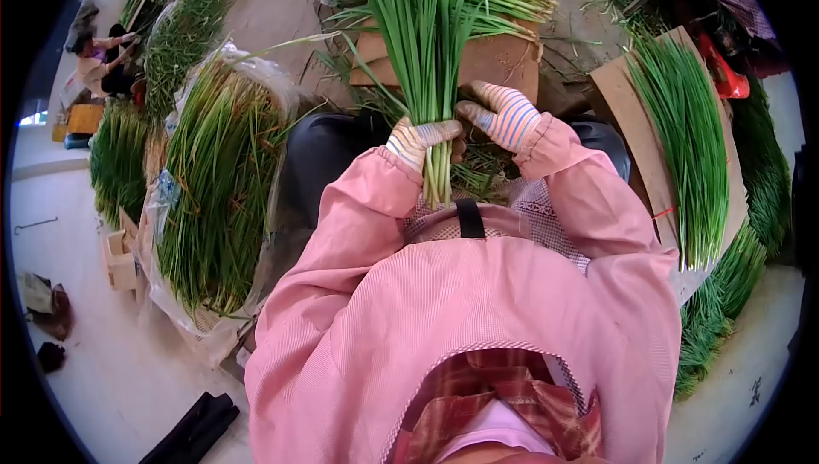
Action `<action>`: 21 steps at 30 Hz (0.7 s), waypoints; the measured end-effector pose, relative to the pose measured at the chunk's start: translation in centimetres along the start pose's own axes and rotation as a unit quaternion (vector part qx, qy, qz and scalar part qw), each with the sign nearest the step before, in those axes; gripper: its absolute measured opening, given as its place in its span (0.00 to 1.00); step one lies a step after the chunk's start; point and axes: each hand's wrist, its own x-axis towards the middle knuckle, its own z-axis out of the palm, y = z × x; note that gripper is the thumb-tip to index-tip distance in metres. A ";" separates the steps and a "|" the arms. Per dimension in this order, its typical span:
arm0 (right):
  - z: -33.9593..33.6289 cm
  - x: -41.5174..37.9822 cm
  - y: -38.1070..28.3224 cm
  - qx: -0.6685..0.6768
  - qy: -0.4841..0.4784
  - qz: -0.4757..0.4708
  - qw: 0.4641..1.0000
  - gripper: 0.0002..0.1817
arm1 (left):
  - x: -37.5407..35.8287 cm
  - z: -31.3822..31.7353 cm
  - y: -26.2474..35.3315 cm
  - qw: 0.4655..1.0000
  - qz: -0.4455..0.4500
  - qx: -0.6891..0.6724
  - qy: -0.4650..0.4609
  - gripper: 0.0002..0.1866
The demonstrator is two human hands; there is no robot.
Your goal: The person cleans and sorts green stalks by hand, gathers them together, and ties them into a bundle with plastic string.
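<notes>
A bunch of long green garlic chives [418, 37] stands upright before my chest, its pale stem ends pointing down toward my lap. My left hand [420, 140], in a striped glove, is wrapped round the lower stems. Just to the right, my right hand [505, 114], gloved in the same way, is closed with fingers curled beside the stems. What it grips, if anything, is hidden. Behind the held bunch, more chives [503, 5] lie sideways on a cardboard sheet [499, 59].
On my left sits a plastic-lined heap of untrimmed chives [226, 191]. To my right, neat chives [682, 140] lie on a cardboard board [618, 93], with further green piles [725, 285] beyond. Another person [102, 63] sits at the far left. Black cloth [192, 430] lies on the floor.
</notes>
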 end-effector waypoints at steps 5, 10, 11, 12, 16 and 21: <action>-1.6 -1.6 -0.4 -0.136 -0.028 0.012 0.990 0.06 | 0.6 -4.3 1.9 0.993 0.082 -0.026 0.078 0.12; -2.2 -5.0 0.8 -0.411 -0.339 0.180 0.827 0.22 | 1.4 -5.9 6.8 0.969 0.207 0.006 0.133 0.11; -2.1 -4.6 -1.9 -0.476 -0.329 0.228 0.783 0.29 | 2.3 -6.2 6.9 0.970 0.207 0.006 0.131 0.11; -2.2 -4.0 -1.9 -0.465 -0.259 0.180 0.827 0.35 | 3.8 -6.7 7.0 0.975 0.192 0.082 0.079 0.09; -2.6 1.6 -2.9 -0.029 -0.047 -0.001 0.998 0.38 | 5.2 -0.9 4.9 0.916 0.293 0.273 0.019 0.13; -3.1 4.9 -8.5 0.235 0.148 -0.118 0.953 0.27 | 10.8 2.6 1.6 0.964 0.207 -0.061 -0.158 0.18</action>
